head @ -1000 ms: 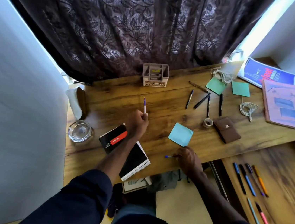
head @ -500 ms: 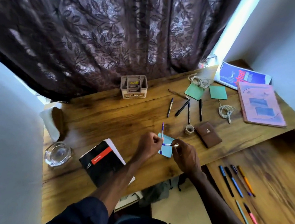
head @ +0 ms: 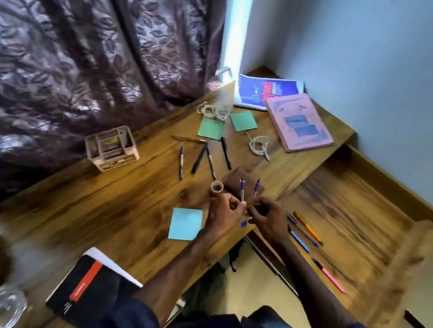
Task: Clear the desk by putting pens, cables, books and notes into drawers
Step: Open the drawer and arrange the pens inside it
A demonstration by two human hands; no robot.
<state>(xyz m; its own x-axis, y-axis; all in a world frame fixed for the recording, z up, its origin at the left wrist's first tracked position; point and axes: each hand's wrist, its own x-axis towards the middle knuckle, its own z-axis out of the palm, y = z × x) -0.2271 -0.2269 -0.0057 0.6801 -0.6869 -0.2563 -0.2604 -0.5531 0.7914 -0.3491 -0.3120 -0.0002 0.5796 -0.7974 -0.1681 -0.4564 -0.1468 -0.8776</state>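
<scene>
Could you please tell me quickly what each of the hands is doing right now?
Left hand: closed, gripping a purple pen, tip up.
Right hand: closed, gripping a second purple pen, tip up.

You are at a study desk in a room at home. The wooden surface (head: 113, 206) fits into a corner between plain painted walls (head: 383, 61), and a dark leaf-patterned curtain (head: 74, 53) hangs along its far edge. Stationery shows the use: books (head: 299, 122) overlapping at the far right corner, sticky notes (head: 211, 128), pens (head: 226, 152) and coiled cables (head: 259, 145) toward the middle, a small organiser (head: 112, 148) by the far edge. At the right edge an open drawer (head: 352, 219) holds more pens.
</scene>
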